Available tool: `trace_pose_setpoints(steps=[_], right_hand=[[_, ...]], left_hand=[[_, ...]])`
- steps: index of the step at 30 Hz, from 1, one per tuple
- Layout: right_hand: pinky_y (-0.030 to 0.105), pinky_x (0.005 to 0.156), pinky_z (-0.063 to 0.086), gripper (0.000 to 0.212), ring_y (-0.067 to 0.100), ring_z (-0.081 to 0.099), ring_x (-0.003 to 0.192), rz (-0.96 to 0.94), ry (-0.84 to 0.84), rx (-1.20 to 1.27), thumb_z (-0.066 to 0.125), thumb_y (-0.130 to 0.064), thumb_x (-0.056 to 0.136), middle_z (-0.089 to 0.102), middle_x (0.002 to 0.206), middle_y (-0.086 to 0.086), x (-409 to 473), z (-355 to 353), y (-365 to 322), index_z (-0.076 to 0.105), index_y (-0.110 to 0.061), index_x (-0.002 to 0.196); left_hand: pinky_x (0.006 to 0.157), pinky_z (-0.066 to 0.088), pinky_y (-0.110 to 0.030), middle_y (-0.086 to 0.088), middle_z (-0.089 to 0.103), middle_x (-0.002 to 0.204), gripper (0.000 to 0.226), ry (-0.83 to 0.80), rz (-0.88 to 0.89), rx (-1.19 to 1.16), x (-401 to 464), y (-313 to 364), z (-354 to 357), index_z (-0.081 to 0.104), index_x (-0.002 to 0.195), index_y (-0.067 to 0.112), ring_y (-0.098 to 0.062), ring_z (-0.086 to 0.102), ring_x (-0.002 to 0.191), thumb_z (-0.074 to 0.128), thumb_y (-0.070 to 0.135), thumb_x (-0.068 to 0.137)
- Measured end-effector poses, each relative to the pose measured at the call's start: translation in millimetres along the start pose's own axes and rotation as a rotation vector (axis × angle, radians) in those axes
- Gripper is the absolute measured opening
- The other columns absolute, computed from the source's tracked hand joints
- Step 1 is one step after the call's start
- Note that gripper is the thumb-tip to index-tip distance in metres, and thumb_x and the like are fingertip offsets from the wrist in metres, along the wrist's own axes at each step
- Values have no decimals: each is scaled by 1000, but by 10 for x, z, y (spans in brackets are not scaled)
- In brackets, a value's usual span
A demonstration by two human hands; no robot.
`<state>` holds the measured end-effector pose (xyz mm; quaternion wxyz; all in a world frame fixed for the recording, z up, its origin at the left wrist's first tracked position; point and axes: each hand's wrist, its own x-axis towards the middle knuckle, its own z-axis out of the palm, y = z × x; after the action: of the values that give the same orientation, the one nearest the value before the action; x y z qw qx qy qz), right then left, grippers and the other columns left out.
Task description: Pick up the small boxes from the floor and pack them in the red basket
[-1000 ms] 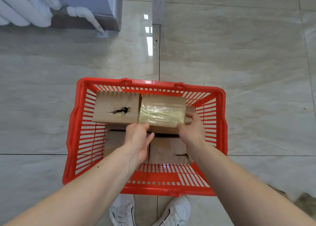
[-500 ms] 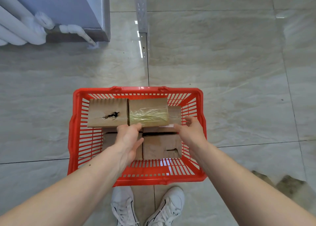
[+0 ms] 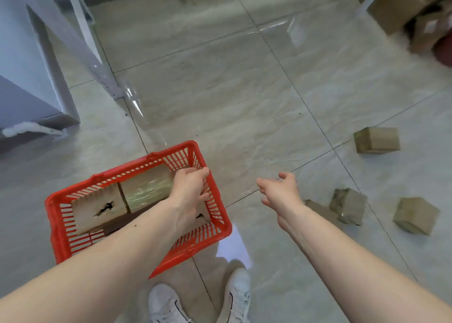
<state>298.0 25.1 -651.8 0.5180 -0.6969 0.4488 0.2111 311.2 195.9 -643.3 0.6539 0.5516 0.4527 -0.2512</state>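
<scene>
Left hand (image 3: 189,190) has its grip on the right-hand rim of the red basket (image 3: 73,244), fingers curled over the edge at the far corner. Right hand (image 3: 281,192) is grasping nothing, fingers loose and spread, hanging over the floor (image 3: 244,90) between the basket and the loose boxes.

Inside the basket there's a box with a torn hole (image 3: 97,207) on the left and a tape-wrapped box (image 3: 146,189) touching it on the right, both sitting on top of more cardboard underneath.

Still out on the floor to the right: a far box (image 3: 376,140), a scuffed box (image 3: 348,209) near the right wrist, a flat piece (image 3: 320,210) partly hidden behind that forearm, and a corner-up box (image 3: 415,215) furthest right. Bigger cartons (image 3: 396,5) are piled at the top right. White sneakers (image 3: 234,298) show at the bottom.
</scene>
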Motion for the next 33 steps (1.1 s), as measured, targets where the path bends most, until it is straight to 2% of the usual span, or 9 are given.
trace_pose_setpoints(steps=[2, 4, 8, 13, 18, 22, 26, 30, 33], right_hand=[[47, 105, 47, 75, 26, 60, 115, 20, 23, 42, 67, -16, 81, 58, 125, 7, 28, -351, 107, 28, -15, 146], [48, 106, 45, 75, 26, 59, 117, 39, 33, 78, 67, -15, 84, 58, 126, 8, 87, -675, 238, 26, -14, 146], [49, 106, 46, 74, 28, 60, 117, 75, 61, 103, 67, -14, 83, 58, 128, 11, 318, -1293, 532, 27, -13, 145], [48, 102, 49, 68, 28, 61, 113, 110, 86, 81, 68, -14, 83, 60, 103, 3, 654, -2181, 940, 33, -9, 141], [48, 103, 48, 65, 25, 60, 114, 161, 125, 38, 66, -16, 84, 60, 118, 6, 1048, -2958, 1339, 36, -13, 141], [48, 104, 47, 64, 26, 59, 116, 206, 131, 26, 65, -17, 85, 56, 117, 3, 1334, -3255, 1592, 36, -12, 142], [47, 104, 47, 65, 27, 60, 115, 247, 119, 31, 66, -18, 85, 56, 115, 3, 1484, -3370, 1720, 35, -11, 142], [47, 102, 49, 62, 30, 64, 109, 264, 123, 39, 65, -15, 87, 53, 89, -4, 1608, -3531, 1585, 37, -8, 142], [47, 100, 51, 61, 31, 65, 111, 261, 130, 46, 65, -14, 88, 58, 97, 1, 1765, -3715, 1350, 37, -8, 142]], left_hand=[[85, 51, -38, -10, 58, 124, 30, -33, 5, 57, -76, -100, 286, 50, 119, 14, -18, 59, 107, 61, 22, 92], [84, 52, -38, -9, 54, 134, 33, -50, 28, 113, -136, -224, 573, 52, 120, 15, -20, 53, 120, 63, 24, 90], [78, 53, -35, -3, 54, 134, 39, -104, 35, 199, -243, -533, 1209, 54, 125, 15, -16, 52, 121, 64, 26, 89], [86, 53, -38, -2, 56, 128, 25, -103, 25, 254, -361, -1014, 1994, 56, 114, 16, -17, 53, 118, 62, 24, 91], [89, 53, -40, -1, 57, 121, 10, -108, -25, 283, -385, -1477, 2659, 59, 100, 18, -16, 54, 115, 61, 23, 92], [84, 53, -37, 2, 57, 122, 31, -107, -33, 317, -280, -1754, 2925, 58, 120, 14, -15, 54, 117, 62, 25, 92], [87, 54, -38, 0, 57, 124, 33, -86, -58, 354, -171, -1895, 3066, 58, 121, 13, -17, 55, 119, 63, 26, 91], [88, 53, -39, -4, 57, 126, 33, -92, -73, 367, -125, -1802, 3315, 58, 121, 11, -19, 54, 121, 63, 24, 91], [88, 52, -39, -3, 56, 126, 28, -97, -68, 372, -55, -1587, 3618, 57, 118, 12, -19, 53, 122, 62, 23, 92]])
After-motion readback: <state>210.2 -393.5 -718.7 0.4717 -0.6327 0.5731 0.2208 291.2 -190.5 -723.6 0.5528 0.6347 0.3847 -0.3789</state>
